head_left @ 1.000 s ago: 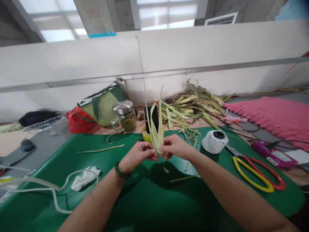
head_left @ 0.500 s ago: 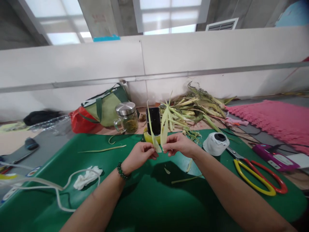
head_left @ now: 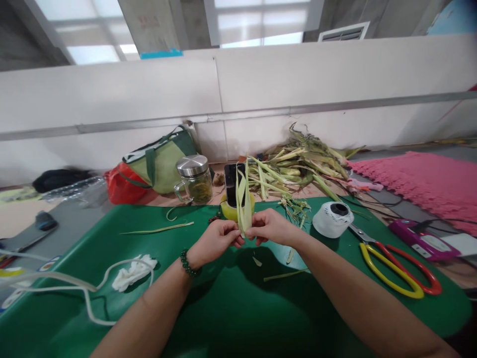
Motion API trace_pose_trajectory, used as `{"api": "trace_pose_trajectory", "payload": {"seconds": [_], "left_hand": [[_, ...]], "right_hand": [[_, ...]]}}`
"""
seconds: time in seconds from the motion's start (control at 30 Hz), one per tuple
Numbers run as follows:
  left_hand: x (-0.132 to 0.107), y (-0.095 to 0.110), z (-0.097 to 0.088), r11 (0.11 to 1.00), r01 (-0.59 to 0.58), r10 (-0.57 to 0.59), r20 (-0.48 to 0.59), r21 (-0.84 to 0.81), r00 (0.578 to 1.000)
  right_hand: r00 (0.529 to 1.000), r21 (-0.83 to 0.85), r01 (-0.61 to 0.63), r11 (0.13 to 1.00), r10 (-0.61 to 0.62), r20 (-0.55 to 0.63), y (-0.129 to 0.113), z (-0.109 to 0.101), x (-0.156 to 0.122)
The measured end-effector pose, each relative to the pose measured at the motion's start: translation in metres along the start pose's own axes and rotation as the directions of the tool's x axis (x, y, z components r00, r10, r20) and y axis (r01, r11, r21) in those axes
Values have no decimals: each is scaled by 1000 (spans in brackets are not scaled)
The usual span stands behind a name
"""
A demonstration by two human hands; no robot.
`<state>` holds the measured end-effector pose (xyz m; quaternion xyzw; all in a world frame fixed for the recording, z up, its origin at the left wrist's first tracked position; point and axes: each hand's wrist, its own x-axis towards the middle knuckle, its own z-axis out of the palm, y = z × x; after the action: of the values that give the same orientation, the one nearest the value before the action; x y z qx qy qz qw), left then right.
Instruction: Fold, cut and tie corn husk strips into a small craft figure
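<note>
Pale green leaf strips [head_left: 244, 211], resembling corn husk, stand upright between my two hands. My left hand [head_left: 220, 239] pinches their lower end from the left, with a green bead bracelet at the wrist. From the right, my right hand [head_left: 271, 227] pinches the same base, its fingertips close beside the left ones. Behind the strips a black phone [head_left: 230, 185] leans in a yellow holder [head_left: 228, 211], partly covered by them. Small leaf scraps [head_left: 257, 261] and a thin stalk [head_left: 285, 275] lie on the green mat [head_left: 238, 308] below my hands.
Large scissors [head_left: 391, 263] with red and yellow handles lie at right beside a white thread roll [head_left: 333, 219]. A heap of husks [head_left: 301, 159] lies behind. A lidded glass mug [head_left: 194, 180] and a green bag [head_left: 164, 166] stand at back left. White tissue [head_left: 134, 273] and cable [head_left: 89, 303] lie left.
My right hand has moved slightly left, bringing its husk strips against the strip in my left hand. The two pieces were apart before and now overlap at the base.
</note>
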<state>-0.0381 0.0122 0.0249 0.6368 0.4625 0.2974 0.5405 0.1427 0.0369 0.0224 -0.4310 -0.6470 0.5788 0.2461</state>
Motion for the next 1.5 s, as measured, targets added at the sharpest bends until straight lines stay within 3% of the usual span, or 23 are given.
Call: {"api": "trace_pose_trajectory", "payload": {"seconds": [0.8, 1.5], "left_hand": [[-2, 2, 1, 1000, 15, -14, -14, 3, 1000], [0, 2, 4, 995, 84, -86, -47, -51, 995]], "right_hand": [[998, 163, -64, 984, 60, 30, 5, -2, 3], [999, 19, 38, 999, -38, -20, 3, 8, 1]]}}
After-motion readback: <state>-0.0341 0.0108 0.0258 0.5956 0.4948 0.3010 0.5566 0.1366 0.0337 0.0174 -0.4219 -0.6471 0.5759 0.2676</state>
